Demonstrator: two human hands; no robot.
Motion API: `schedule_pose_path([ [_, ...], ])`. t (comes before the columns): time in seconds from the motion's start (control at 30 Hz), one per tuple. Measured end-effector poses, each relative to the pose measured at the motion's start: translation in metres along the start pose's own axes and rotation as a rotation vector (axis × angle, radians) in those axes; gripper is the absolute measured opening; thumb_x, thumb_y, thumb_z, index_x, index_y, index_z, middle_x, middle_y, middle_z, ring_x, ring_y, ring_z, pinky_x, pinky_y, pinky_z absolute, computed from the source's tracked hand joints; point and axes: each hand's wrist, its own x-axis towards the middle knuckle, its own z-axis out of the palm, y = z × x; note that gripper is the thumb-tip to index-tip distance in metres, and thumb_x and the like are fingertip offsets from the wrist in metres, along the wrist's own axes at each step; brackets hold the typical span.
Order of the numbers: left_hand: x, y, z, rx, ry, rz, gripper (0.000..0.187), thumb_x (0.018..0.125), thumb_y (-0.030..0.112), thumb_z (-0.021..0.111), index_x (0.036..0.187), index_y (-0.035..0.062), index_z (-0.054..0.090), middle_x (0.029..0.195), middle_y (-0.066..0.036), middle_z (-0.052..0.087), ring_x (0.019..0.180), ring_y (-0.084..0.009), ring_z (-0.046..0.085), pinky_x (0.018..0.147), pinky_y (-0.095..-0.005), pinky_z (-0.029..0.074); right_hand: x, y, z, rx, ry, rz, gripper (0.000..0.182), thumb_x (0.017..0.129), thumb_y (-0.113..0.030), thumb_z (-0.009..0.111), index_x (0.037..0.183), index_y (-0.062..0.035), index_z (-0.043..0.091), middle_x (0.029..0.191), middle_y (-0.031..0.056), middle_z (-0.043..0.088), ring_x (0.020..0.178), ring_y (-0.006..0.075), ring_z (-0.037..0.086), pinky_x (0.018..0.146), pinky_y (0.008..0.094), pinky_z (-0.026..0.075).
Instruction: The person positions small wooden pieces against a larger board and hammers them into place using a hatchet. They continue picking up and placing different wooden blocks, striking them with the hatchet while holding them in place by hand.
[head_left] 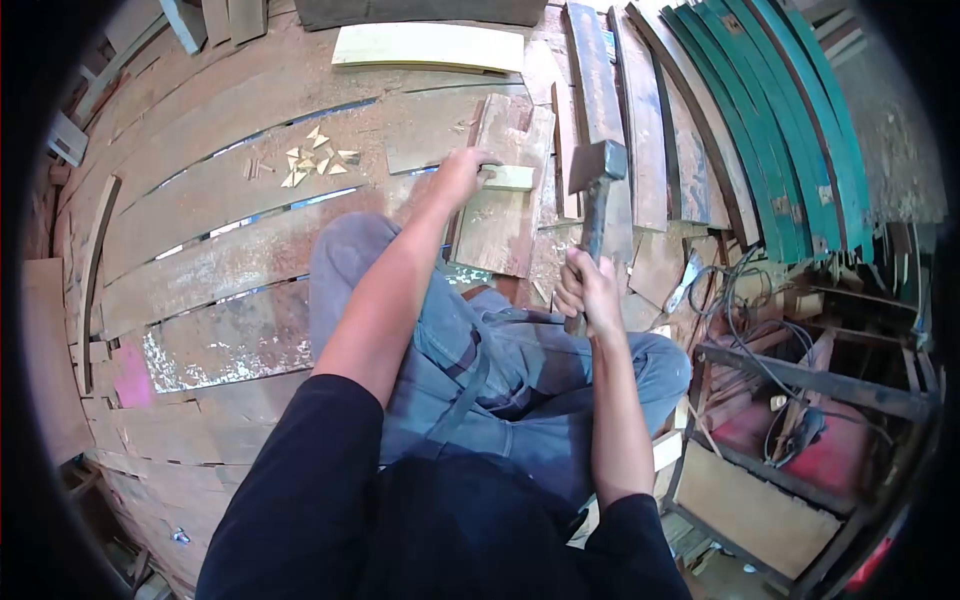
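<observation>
My right hand is wrapped round the handle of a hammer, its dark metal head raised up above the boards. With my left hand I grip the left end of a small pale wood block. The block lies across a thick worn board on the floor in front of my crossed legs. The board has a notch at its far end. Whether a nail or chisel is at the block cannot be made out.
Small wood triangles lie in a pile on the plank floor. A long pale board rests at the far side. Long timbers and green slats stand right. Cables trail beside a metal-framed stand.
</observation>
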Motion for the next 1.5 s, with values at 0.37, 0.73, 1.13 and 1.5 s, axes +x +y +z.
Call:
schedule_pose_path([
  [0.37,0.005,-0.009,0.007,-0.052,0.032,-0.065,0.031,0.079,0.006,0.071,0.108,0.0135,0.072,0.106,-0.016,0.069,0.096,-0.0326,0.067,0.085,-0.0391,0.052,0.042,-0.019,0.023,-0.080,0.049,-0.090,0.034,0.096,-0.018,0.050,0.066,-0.0100,0.037,0.048,-0.0022,0.029,0.034,0.0098,0.028,0.033,0.0292,0.024],
  [0.73,0.009,-0.016,0.012,-0.148,-0.003,-0.115,0.025,0.081,0.006,0.072,0.105,0.0107,0.073,0.106,-0.014,0.070,0.093,-0.0272,0.068,0.083,-0.0352,0.052,0.037,-0.022,0.035,-0.165,-0.010,-0.203,0.021,0.098,-0.014,0.047,0.079,-0.0052,0.044,0.047,-0.0011,0.032,0.034,0.0094,0.030,0.031,0.0284,0.024],
  [1.13,0.007,-0.006,0.009,-0.090,0.047,-0.090,0.026,0.075,0.007,0.076,0.101,0.0114,0.075,0.101,-0.015,0.070,0.092,-0.0310,0.068,0.083,-0.0362,0.053,0.057,0.022,0.018,-0.224,0.057,0.082,0.024,0.097,-0.018,0.052,0.076,-0.0092,0.044,0.052,-0.0030,0.035,0.038,0.0077,0.032,0.034,0.0268,0.026],
  [1.5,0.005,-0.011,0.014,-0.018,0.103,0.056,0.025,0.075,0.006,0.073,0.099,0.0122,0.075,0.098,-0.018,0.069,0.095,-0.0351,0.065,0.086,-0.0412,0.051,0.065,0.043,0.023,-0.328,0.133,-0.216,0.021,0.101,-0.021,0.051,0.085,-0.0095,0.043,0.057,-0.0029,0.038,0.040,0.0066,0.033,0.034,0.0260,0.026],
])
